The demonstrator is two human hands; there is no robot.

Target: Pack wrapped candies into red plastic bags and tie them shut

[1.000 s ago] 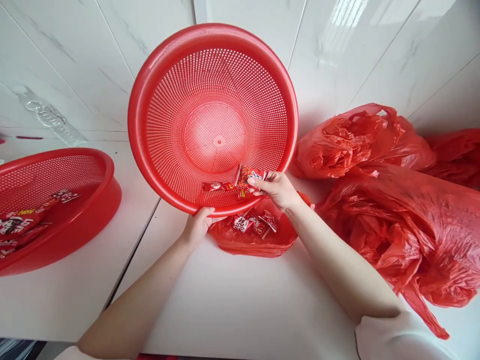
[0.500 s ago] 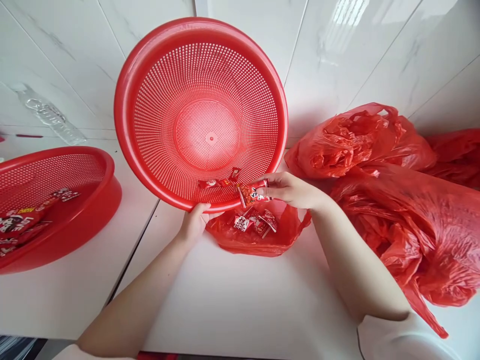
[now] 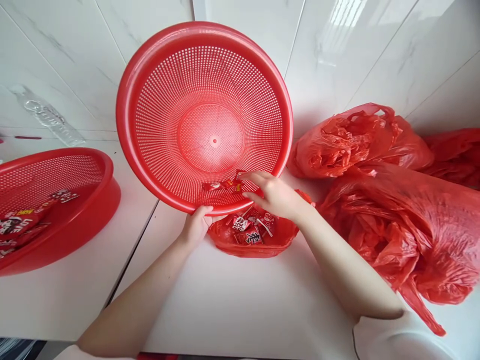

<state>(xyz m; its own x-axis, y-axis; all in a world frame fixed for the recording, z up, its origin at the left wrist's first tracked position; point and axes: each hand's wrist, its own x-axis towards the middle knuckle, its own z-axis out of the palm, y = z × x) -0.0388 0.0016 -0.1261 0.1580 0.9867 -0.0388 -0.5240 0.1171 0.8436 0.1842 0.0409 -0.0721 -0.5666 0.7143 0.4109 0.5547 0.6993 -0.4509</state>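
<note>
A large red plastic colander (image 3: 210,70) is tilted toward me, its near rim gripped low down by my left hand (image 3: 197,225). Several small red snack packets (image 3: 223,185) lie inside against its lower wall. My right hand (image 3: 268,192) reaches over the rim with thumb and fingers apart, fingertips at the rightmost packets, and no packet is held. Below the rim sits an open red plastic bag (image 3: 255,250) with several red and white snack packets (image 3: 249,225) in it. The right hand covers part of the bag's far right side.
A second red colander (image 3: 90,200) with larger red packets (image 3: 22,225) stands at the left. Behind it a clear plastic bottle (image 3: 50,117) lies by the tiled wall. Full red plastic bags (image 3: 423,220) crowd the right side of the white table (image 3: 240,305).
The packet that my right hand held has dropped into the bag. That hand has opened and moved to the packets in the colander. The left hand still holds the rim.
</note>
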